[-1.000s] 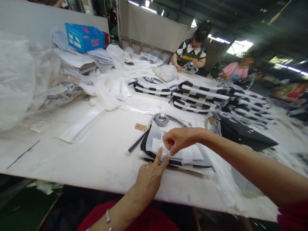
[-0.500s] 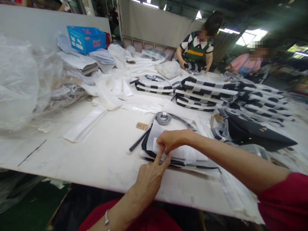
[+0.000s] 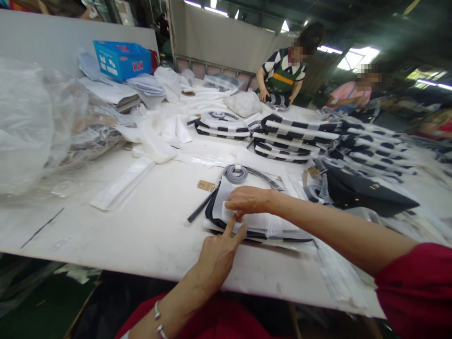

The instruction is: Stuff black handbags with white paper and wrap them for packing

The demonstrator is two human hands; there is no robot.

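Note:
A black bag wrapped in white padding (image 3: 259,224) lies flat near the table's front edge. My left hand (image 3: 217,252) rests against its near left side, fingers stretched out and pressing on the wrapping. Just above those fingertips, my right hand (image 3: 245,200) is closed low over the white wrapping; what its fingers pinch is hidden. Behind the bag sits a coiled grey strap (image 3: 236,173), and a brown paper tag (image 3: 205,185) lies to its left. A dark strap end (image 3: 201,207) sticks out from the bag's left side.
Stacks of black-and-white wrapped bags (image 3: 286,136) stand behind. To the right is a black bag (image 3: 367,190). Clear plastic (image 3: 31,127) heaps at the left, near a blue box (image 3: 123,61). Across the table (image 3: 116,240), a co-worker (image 3: 282,70) handles a wrapped item.
My view has shifted slightly, moving the scene left in the picture. Both hands stay at the same spot on the wrapping, with the right fingers bent a little differently.

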